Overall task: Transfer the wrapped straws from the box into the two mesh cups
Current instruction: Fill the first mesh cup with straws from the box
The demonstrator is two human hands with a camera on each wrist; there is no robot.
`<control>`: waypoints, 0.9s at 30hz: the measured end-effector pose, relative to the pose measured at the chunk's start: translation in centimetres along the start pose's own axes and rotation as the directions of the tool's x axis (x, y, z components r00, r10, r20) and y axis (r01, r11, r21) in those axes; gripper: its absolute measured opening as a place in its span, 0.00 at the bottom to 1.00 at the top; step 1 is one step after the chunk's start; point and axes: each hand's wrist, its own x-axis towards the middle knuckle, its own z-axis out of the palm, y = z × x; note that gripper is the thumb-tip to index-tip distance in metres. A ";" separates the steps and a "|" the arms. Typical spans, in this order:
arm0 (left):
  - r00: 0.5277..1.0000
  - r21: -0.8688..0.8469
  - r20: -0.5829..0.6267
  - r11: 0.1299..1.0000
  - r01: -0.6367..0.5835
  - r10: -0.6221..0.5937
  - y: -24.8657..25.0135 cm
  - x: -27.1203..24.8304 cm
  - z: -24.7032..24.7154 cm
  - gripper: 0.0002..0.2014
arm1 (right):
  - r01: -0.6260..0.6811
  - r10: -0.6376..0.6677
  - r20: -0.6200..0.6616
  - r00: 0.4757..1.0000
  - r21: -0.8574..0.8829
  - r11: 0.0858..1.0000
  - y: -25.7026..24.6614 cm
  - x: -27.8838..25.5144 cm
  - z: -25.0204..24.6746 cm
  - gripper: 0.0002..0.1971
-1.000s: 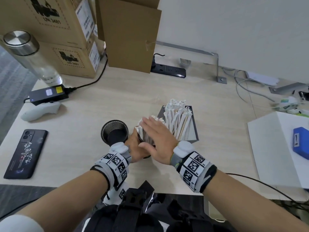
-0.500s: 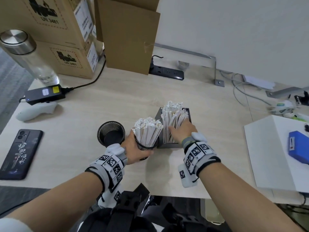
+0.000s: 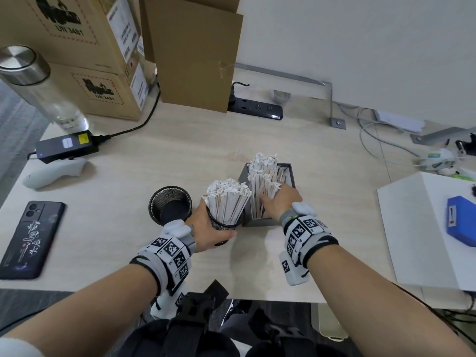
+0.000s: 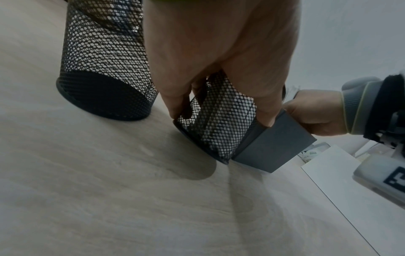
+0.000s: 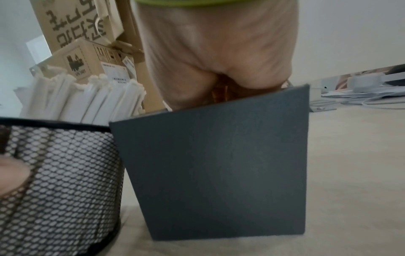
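Note:
My left hand (image 3: pixel 208 228) (image 4: pixel 219 52) grips a black mesh cup (image 3: pixel 226 225) (image 4: pixel 219 124) (image 5: pixel 61 173) packed with wrapped straws (image 3: pixel 228 199) (image 5: pixel 83 100). It stands tilted against the grey box (image 3: pixel 265 222) (image 4: pixel 276 143) (image 5: pixel 219 164). More wrapped straws (image 3: pixel 265 176) stand upright in that box. My right hand (image 3: pixel 280 202) (image 4: pixel 315 112) (image 5: pixel 214 52) reaches into the box, thumb in front of a bunch of straws and fingers round it. Its fingertips are hidden behind the box wall in the right wrist view. A second mesh cup (image 3: pixel 170 204) (image 4: pixel 105 69) stands empty just left of my left hand.
A phone (image 3: pixel 28 238), white controller (image 3: pixel 54 171), power adapter (image 3: pixel 67 145) and bottle (image 3: pixel 33 81) lie along the left. Cardboard boxes (image 3: pixel 85 34) and a power strip (image 3: pixel 255 109) stand at the back. A white box (image 3: pixel 425 228) with a blue item (image 3: pixel 461 220) sits right.
My right hand left the top of the straws in the held cup and went right into the grey box. The left hand kept its hold on the cup.

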 end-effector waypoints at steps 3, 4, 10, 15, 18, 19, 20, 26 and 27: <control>1.000 0.002 0.001 1.000 0.003 -0.003 0.1 0.0 0.0 0.54 | -0.002 0.002 -0.038 0.999 -0.014 1.000 0.3 0.2 -0.8 0.22; 1.000 -0.003 0.004 1.000 0.000 0.000 0.1 0.0 0.0 0.54 | -0.006 0.005 -0.041 0.999 -0.029 1.000 0.5 0.2 -1.2 0.23; 1.000 -0.004 0.016 1.000 0.017 -0.017 0.2 0.0 -0.1 0.55 | 0.012 -0.014 -0.111 0.994 -0.019 1.000 0.7 0.3 -3.8 0.25; 1.000 0.011 0.006 1.000 0.025 -0.025 0.0 0.0 0.1 0.53 | 0.281 -0.199 -0.262 0.944 0.329 0.901 -0.6 -1.5 -7.6 0.25; 1.000 0.020 -0.006 1.000 0.025 -0.025 0.0 0.0 0.1 0.52 | 0.375 -0.300 -0.226 0.927 0.492 0.786 -2.3 -3.5 -8.1 0.16; 1.000 0.021 -0.005 0.999 0.024 -0.024 0.1 0.0 0.0 0.51 | 0.396 -0.339 -0.204 0.918 0.494 0.774 -2.8 -3.9 -7.8 0.15; 1.000 0.018 0.000 1.000 0.020 -0.020 0.0 0.1 0.1 0.51 | 0.410 -0.369 -0.183 0.911 0.477 0.777 -3.2 -4.3 -7.2 0.15; 1.000 -0.025 -0.008 0.999 -0.019 0.019 0.0 0.2 0.2 0.50 | 0.325 -0.315 -0.096 0.944 0.433 0.841 -3.9 -3.6 -1.7 0.35; 1.000 -0.023 -0.011 1.000 -0.019 0.019 0.0 0.1 0.2 0.49 | 0.311 -0.313 -0.066 0.947 0.415 0.855 -4.0 -3.7 -0.8 0.36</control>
